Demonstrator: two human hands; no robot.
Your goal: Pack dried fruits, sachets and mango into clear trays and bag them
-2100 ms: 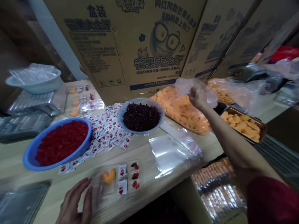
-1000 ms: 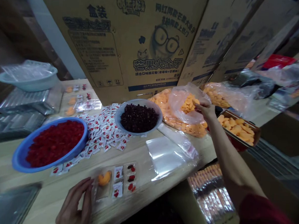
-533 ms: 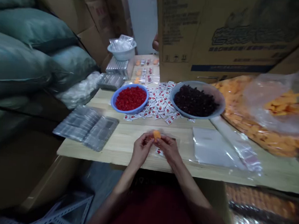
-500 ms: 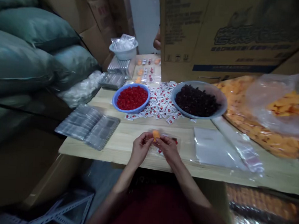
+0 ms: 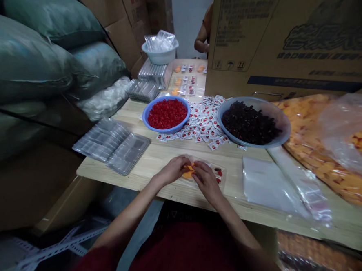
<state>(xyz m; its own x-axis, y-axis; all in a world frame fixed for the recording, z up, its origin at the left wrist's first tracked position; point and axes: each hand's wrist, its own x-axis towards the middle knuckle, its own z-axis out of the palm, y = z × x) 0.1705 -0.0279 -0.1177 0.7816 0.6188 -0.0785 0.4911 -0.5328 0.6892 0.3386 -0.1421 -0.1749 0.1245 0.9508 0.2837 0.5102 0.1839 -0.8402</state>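
Note:
Both my hands rest on a clear plastic compartment tray (image 5: 220,175) at the near edge of the wooden table (image 5: 155,154). My left hand (image 5: 174,168) and my right hand (image 5: 205,178) are curled together over an orange mango piece (image 5: 188,172) in the tray, fingers pressing it down. Small red bits lie in the tray's right compartments. Behind the tray stand a blue bowl of red fruit pieces (image 5: 166,113) and a grey bowl of dark dried berries (image 5: 253,122), with several small red-and-white sachets (image 5: 204,122) between them.
Stacks of empty clear trays (image 5: 113,143) lie at left. Flat clear bags (image 5: 268,186) and big bags of orange mango pieces (image 5: 327,148) are at right. A cardboard box (image 5: 291,44) stands behind. Another person's arm (image 5: 203,34) shows at the far end, near a white bowl (image 5: 160,52).
My right hand left the mango bag at the right and came back to the tray. Both hands now press the orange piece lower into the tray. The camera tilted down.

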